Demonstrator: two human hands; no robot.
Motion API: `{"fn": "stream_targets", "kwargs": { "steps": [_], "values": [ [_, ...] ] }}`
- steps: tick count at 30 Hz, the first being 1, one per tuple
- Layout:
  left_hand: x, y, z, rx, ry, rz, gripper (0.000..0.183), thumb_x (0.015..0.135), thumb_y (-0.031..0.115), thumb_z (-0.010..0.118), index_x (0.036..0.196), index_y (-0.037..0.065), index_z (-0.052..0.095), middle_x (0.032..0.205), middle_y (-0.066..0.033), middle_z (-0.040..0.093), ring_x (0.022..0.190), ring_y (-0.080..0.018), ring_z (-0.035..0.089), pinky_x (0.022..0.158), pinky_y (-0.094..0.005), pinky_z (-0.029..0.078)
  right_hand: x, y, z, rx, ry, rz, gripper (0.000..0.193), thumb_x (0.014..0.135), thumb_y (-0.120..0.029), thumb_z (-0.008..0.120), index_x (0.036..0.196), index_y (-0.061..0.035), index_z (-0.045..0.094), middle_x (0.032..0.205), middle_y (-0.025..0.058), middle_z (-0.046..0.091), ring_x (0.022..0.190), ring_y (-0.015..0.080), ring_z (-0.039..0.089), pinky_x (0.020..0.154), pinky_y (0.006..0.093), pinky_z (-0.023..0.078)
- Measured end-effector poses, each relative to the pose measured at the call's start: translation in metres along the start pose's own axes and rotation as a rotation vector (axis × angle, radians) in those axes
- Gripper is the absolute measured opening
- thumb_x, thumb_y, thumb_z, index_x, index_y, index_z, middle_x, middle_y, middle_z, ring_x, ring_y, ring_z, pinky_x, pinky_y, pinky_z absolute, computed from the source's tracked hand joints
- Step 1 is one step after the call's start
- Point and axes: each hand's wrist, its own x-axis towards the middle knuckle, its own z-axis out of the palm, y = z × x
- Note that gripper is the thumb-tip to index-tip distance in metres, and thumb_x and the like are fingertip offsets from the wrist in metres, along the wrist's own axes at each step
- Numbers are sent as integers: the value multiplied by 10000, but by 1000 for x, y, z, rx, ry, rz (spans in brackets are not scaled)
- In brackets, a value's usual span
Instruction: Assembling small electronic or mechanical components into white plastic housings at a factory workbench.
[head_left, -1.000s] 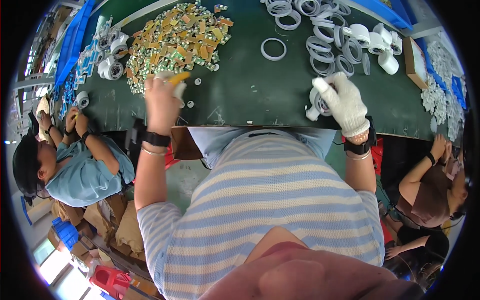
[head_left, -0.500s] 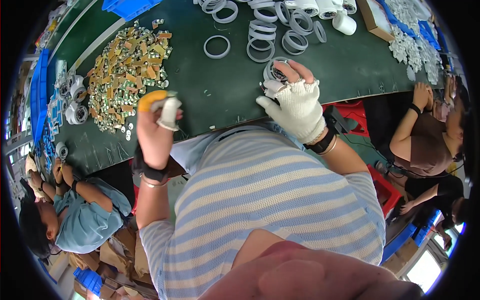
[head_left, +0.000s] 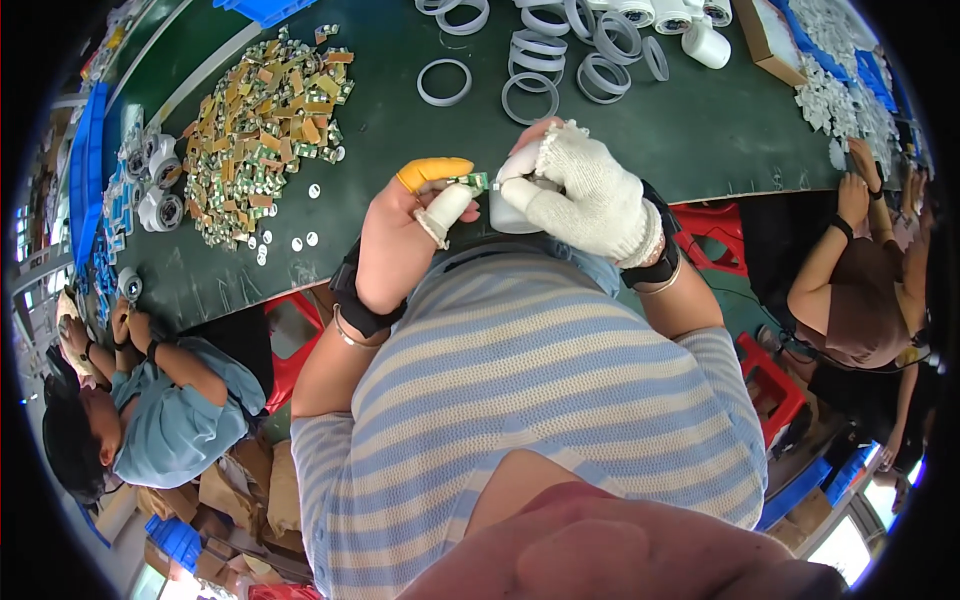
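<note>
Between the thumb and fingertips of my left hand (head_left: 410, 220) is a small green circuit board (head_left: 472, 182). That hand wears a yellow finger cot and a white thumb cover. My right hand (head_left: 595, 195), in a white knit glove with bare fingertips, is closed on a white cylindrical housing (head_left: 513, 213). The board's end meets the right fingertips beside the housing; a small white piece shows there, too tiny to make out. Both hands are close together over the table's near edge. Most of the housing's top is hidden by the glove.
A heap of small circuit boards (head_left: 265, 130) lies to the left, with several white round stickers (head_left: 297, 244) near it. Grey rings (head_left: 530, 98) are strewn ahead on the green table (head_left: 400, 130). White housings (head_left: 706, 45) and clear plastic parts (head_left: 845, 110) lie right. Co-workers sit at both sides.
My left hand has moved right, from beside the heap to my right hand, and now shows a circuit board. The right hand has turned, and the white housing stands out below it.
</note>
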Motion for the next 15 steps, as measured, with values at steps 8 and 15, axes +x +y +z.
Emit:
{"fn": "stream_targets", "kwargs": {
  "steps": [8, 15],
  "values": [
    [-8, -5, 2, -73, -68, 82, 258, 1003, 22, 667, 1256, 0, 618, 1110, -85, 720, 1012, -142, 715, 843, -238, 558, 9, 6, 1, -71, -28, -94, 105, 828, -132, 779, 922, -107, 740, 905, 84, 658, 952, 294, 643, 850, 401, 489],
    [-11, -3, 4, 206, -54, 82, 241, 1004, -1, 651, 1241, -10, 607, 1130, -96, 723, 1017, -144, 713, 914, -274, 570, 6, 14, 5, 18, -44, -74, 102, 820, -132, 780, 917, -113, 752, 905, 88, 672, 987, 313, 655, 859, 404, 495]
  ]
}}
